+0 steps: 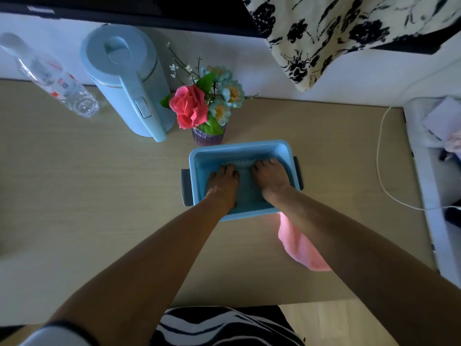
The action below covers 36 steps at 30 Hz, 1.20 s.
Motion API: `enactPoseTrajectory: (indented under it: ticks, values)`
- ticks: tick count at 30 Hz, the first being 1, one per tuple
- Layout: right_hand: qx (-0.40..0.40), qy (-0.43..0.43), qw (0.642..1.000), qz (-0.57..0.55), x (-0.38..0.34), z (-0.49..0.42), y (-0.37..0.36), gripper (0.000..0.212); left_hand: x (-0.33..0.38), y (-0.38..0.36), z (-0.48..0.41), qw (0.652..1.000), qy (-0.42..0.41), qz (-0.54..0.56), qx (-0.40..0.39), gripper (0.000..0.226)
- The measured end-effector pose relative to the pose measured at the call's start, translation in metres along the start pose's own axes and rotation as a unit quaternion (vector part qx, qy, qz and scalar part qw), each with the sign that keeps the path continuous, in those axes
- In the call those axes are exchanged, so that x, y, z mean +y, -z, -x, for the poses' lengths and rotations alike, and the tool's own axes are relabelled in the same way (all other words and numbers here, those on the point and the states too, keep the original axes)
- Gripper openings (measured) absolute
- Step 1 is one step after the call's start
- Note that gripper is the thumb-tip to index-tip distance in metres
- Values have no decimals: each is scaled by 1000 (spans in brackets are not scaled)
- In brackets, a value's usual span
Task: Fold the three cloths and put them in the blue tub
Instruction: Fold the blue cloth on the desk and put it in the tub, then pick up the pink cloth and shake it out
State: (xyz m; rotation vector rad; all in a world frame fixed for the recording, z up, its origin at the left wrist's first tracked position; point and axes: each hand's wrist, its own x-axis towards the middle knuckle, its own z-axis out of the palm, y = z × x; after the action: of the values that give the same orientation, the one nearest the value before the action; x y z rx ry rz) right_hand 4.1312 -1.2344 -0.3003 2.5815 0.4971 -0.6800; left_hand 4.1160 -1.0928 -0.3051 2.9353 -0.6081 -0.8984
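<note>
The blue tub stands on the wooden table, just in front of the flower vase. Inside it lies a folded blue-grey cloth with a ribbed far edge. Both of my hands reach into the tub, palms down on this cloth. My left hand covers its left part and my right hand its right part, fingers curled at the far edge. A pink cloth lies on the table by the tub's near right corner, partly hidden under my right forearm. I see no third cloth.
Behind the tub stand a vase of artificial flowers, a pale blue kettle and a clear plastic bottle. A white cable runs down the table's right side, next to a white shelf. Patterned fabric hangs at the top right.
</note>
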Motion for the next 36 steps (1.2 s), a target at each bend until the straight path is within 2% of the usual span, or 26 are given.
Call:
enactPoseTrajectory:
  ticks: [3,5,7,9,11,13,15,17,18,20,22,25,29,31,36]
  values:
    - [25,3,995,-102,12,20,31,52,-2,13,7,998,-3,58,5,72]
    - [118,-12,973,-197,26,46,53,51,-2,25,16,990,5,136,32,67]
    - [263,-66,911,-309,44,82,62,41,1,39,30,972,4,217,94,63]
    - [381,-146,810,-422,61,117,50,29,9,51,47,940,-8,295,171,57]
    - [424,-238,728,-484,70,146,18,23,25,61,70,905,-30,355,234,50]
    - [394,-312,699,-509,62,159,-29,21,45,64,90,881,-54,385,268,44]
    - [294,-334,720,-532,39,164,-78,26,64,56,105,871,-75,396,282,39]
    - [163,-321,777,-516,9,165,-114,43,79,41,114,868,-86,404,275,36]
    - [124,-306,803,-497,-6,165,-128,55,85,33,119,869,-89,407,268,36]
    - [93,-279,840,-457,-29,162,-147,77,91,21,129,869,-88,417,250,35]
    - [96,-281,860,-415,-40,161,-149,78,93,13,143,873,-82,423,229,34]
    - [111,-285,867,-394,-38,161,-148,60,90,5,164,888,-66,410,199,34]
    - [133,-253,856,-432,-24,175,-129,44,79,4,183,898,-53,398,179,35]
    - [151,-230,854,-442,-24,190,-113,37,74,5,187,901,-71,388,183,35]
    - [182,-152,815,-529,-47,225,-53,31,49,16,199,895,-158,362,206,44]
